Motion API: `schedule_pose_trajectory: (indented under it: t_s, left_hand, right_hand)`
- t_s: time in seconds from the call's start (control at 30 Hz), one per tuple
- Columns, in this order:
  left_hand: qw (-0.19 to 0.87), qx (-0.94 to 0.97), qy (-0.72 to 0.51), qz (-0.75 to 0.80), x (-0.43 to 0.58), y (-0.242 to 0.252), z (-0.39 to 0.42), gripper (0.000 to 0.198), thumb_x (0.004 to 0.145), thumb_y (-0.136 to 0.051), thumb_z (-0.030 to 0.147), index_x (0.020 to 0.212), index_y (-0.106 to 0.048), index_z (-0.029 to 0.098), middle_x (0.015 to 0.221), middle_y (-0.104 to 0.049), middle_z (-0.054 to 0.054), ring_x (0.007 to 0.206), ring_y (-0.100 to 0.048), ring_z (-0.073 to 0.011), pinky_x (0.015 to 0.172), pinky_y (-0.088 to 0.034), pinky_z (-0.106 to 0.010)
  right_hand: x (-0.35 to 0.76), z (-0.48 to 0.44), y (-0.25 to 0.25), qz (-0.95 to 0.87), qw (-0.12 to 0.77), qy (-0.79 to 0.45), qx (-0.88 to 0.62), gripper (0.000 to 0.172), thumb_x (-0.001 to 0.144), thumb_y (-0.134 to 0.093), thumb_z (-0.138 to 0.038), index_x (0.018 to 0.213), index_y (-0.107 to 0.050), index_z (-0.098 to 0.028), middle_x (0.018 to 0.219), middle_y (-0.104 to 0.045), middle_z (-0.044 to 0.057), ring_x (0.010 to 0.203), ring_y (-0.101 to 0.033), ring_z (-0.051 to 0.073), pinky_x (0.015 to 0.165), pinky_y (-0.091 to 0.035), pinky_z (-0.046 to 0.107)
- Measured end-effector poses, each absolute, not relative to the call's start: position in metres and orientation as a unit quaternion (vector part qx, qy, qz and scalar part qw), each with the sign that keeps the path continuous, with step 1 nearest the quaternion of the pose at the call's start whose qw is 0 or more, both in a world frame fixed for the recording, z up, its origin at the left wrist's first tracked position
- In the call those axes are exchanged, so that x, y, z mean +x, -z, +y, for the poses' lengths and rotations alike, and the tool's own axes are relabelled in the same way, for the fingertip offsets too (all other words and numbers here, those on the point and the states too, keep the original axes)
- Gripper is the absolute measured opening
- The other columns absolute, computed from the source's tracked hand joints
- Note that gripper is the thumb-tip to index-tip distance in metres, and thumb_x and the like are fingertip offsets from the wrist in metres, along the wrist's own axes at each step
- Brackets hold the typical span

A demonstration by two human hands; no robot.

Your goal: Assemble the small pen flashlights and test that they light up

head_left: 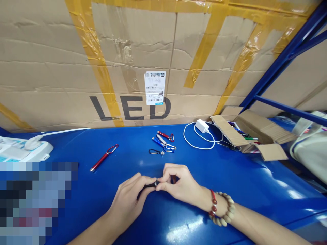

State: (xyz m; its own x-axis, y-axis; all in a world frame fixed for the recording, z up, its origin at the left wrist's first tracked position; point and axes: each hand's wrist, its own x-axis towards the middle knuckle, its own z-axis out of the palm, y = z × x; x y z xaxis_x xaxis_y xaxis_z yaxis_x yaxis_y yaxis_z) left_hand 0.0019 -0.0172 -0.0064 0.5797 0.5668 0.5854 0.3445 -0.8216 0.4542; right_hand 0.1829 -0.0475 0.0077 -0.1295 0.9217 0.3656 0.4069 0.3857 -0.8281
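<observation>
My left hand [130, 199] and my right hand [178, 183] meet low over the blue table [230, 177], both pinched on a small dark keychain piece [155, 183] between their fingertips. Most of that piece is hidden by my fingers. My right wrist wears a beaded bracelet [224, 212]. A red pen-like keychain light with a carabiner [103, 158] lies to the left of my hands. Beyond my hands lie a red one [165, 135], a silver one [162, 139] and a blue one [158, 142], plus a loose black carabiner [154, 151].
A large taped cardboard box marked LED [133, 68] walls off the back. A white charger with coiled cable [202, 126] lies at the back right beside an open small cardboard box [255, 132]. A white power strip [22, 149] sits far left. Blue shelf frame [286, 58] stands right.
</observation>
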Motion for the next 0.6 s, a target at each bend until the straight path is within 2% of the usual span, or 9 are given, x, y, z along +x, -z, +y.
schedule_pose_trajectory:
  t_s: [0.2,0.43,0.6]
  left_hand:
    - [0.149,0.877,-0.373,0.264,0.0023,0.0033,-0.0178,0.009,0.088,-0.049,0.017,0.091,-0.055,0.023,0.076,-0.07,0.004,0.062,-0.06,-0.0106,0.06,-0.047,-0.02]
    - [0.163,0.874,-0.38,0.256,0.0038,0.0035,-0.0184,0.012,0.09,-0.045,0.017,0.084,-0.055,0.021,0.074,-0.069,0.003,0.063,-0.061,-0.0103,0.061,-0.047,-0.019]
    - [0.157,0.878,-0.377,0.252,0.0032,0.0052,-0.0182,0.011,0.091,-0.045,0.018,0.085,-0.055,0.02,0.074,-0.068,0.002,0.061,-0.059,-0.0105,0.06,-0.047,-0.02]
  right_hand:
    - [0.1817,-0.0472,-0.0073,-0.682,0.449,-0.298,-0.495,0.035,0.071,-0.07,-0.041,0.053,-0.053,-0.016,0.055,-0.052,-0.003,0.045,-0.043,0.006,0.043,-0.034,0.018]
    - [0.1803,-0.0493,-0.01,-0.679,0.448,-0.298,-0.5,0.035,0.073,-0.067,-0.039,0.052,-0.05,-0.017,0.055,-0.05,-0.003,0.045,-0.04,0.006,0.043,-0.033,0.019]
    - [0.1795,-0.0492,-0.0108,-0.673,0.442,-0.304,-0.51,0.031,0.073,-0.066,-0.032,0.052,-0.049,-0.017,0.053,-0.047,-0.004,0.045,-0.039,0.007,0.043,-0.032,0.019]
